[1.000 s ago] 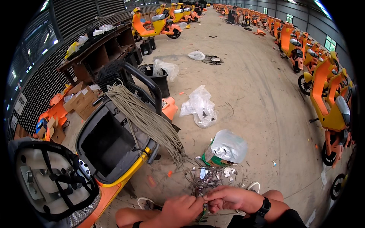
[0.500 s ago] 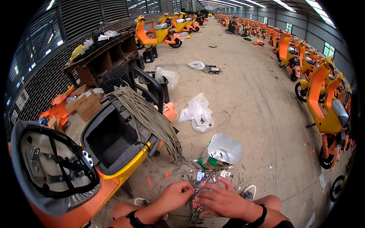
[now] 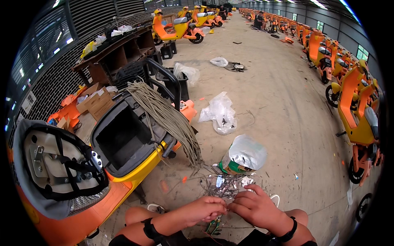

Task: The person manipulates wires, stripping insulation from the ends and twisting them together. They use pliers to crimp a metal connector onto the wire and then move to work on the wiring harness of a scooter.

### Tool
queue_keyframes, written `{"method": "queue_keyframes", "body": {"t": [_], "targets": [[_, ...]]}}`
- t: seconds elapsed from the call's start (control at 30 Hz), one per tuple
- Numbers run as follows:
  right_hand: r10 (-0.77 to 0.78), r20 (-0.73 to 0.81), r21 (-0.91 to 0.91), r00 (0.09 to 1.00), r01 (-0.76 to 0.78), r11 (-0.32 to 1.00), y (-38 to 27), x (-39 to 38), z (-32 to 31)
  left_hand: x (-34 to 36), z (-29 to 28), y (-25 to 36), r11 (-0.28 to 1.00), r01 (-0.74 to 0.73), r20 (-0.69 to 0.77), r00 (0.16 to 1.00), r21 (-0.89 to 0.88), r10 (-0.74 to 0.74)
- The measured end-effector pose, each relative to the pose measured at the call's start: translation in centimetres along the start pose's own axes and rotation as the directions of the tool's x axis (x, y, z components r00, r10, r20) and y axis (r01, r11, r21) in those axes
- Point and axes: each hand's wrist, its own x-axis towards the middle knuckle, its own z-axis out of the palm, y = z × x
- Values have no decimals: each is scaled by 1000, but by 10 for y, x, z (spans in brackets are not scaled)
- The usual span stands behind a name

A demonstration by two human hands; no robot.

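My left hand (image 3: 208, 210) is closed, its fingers curled and its fingertips pinched. Close against it, my right hand (image 3: 251, 206) pinches at the same spot with thumb and forefinger while its other fingers arch above. Whatever lies between the fingertips is too small to make out. Just beyond the hands, a heap of dark wire scraps (image 3: 211, 189) and small white bits covers the floor. Partly hidden under my left hand is a small green object (image 3: 212, 226), perhaps a tool's handles. Past the scraps stands a green and white bag (image 3: 248, 153) with its mouth open and pale lining showing.
At my left is an orange and yellow scooter with its seat (image 3: 57, 164) flipped up and a bundle of grey-brown cables (image 3: 164, 117) draped over its rear. A clear plastic bag (image 3: 219, 114) lies on the concrete floor. Rows of scooters (image 3: 353, 110) line the right side.
My hands have come together at the fingertips; the left moved right and the right shifted slightly. The view has turned a little, so the surroundings sit farther right.
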Motion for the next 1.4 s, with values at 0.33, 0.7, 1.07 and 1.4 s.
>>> {"method": "queue_keyframes", "body": {"t": [0.33,0.7,1.07,1.4], "targets": [[393,630,742,670,-669,-48,-10,-27,12,-6,13,-5,117,-524,342,692,843,636],[215,842,500,495,-565,-657,1,-34,16,-8,8,-8,-640,-360,732,401,679,551],[387,763,633,518,-720,-285,9,-18,5,-3,10,-10,-5,-431,312,645,902,697],[368,782,612,503,-732,-300,2,-9,2,-3,11,-17,-44,-459,348,603,887,718]]}}
